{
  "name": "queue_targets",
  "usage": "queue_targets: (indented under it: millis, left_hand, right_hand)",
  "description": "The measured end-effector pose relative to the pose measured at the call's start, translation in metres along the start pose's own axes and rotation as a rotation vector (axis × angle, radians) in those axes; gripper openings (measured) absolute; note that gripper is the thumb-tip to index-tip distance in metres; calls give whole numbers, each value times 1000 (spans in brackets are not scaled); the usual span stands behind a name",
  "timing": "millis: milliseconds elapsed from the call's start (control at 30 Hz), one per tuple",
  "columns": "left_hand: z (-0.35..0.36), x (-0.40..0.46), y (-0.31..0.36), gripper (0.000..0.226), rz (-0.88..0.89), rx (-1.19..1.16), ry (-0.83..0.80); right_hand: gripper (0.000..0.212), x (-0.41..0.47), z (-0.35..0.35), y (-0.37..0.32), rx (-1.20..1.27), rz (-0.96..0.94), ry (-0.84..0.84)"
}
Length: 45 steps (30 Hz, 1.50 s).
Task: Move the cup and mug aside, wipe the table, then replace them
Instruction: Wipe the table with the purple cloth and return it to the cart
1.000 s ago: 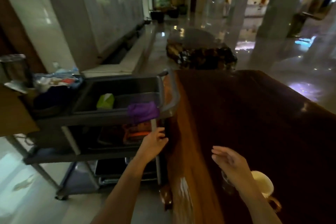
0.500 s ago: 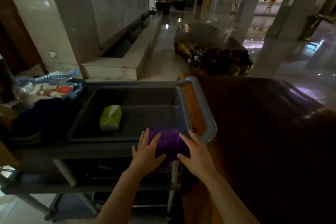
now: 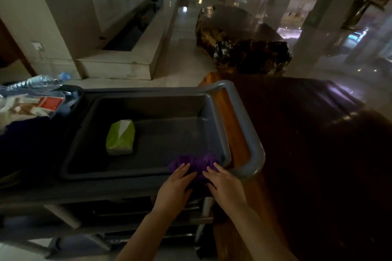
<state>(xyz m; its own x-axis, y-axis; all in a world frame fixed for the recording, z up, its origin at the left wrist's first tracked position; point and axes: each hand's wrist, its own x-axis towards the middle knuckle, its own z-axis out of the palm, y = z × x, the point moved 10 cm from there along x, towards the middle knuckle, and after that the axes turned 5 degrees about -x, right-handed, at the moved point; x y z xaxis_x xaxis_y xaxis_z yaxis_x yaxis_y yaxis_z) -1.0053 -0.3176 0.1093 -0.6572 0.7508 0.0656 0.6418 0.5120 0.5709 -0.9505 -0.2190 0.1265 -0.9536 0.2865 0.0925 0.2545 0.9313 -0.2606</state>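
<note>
Left hand (image 3: 176, 184) and right hand (image 3: 224, 182) both lie palm-down on a crumpled purple cloth (image 3: 194, 164), fingers spread flat and pressing it; no closed grip visible. Cloth is draped over the near rim of a dark grey plastic tray (image 3: 89, 133) on a grey service cart (image 3: 252, 148). Tray also holds a green-and-white tissue pack (image 3: 121, 137). Dark polished wooden table (image 3: 307, 154) sits just right of the cart. Cup and mug are out of frame. Cart's lower shelves are too dark to read.

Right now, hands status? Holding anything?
Left hand: fingers on the purple cloth, gathering it; firm grip unclear.
Right hand: same cloth, likewise.
</note>
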Motion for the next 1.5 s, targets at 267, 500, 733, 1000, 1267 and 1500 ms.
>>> queue_targets:
  millis: [267, 500, 733, 1000, 1267, 1500]
  left_hand:
    - [1, 4, 65, 50, 153, -43, -3]
    - [64, -10, 237, 49, 526, -92, -145]
    - [178, -126, 440, 55, 893, -156, -367]
    - [334, -360, 615, 55, 1140, -213, -686]
    - [489, -524, 689, 56, 1273, -115, -956]
    - [609, -568, 716, 51, 1395, -88, -1045]
  right_hand:
    - [37, -42, -50, 30, 17, 67, 147]
    - [35, -193, -143, 124, -72, 367, 416]
    - [34, -443, -204, 203, -205, 748, 511]
    - [36, -764, -210, 223, -268, 1114, 515]
    - [45, -974, -152, 254, -256, 1373, 466]
    - [38, -1052, -91, 321, -286, 1475, 494]
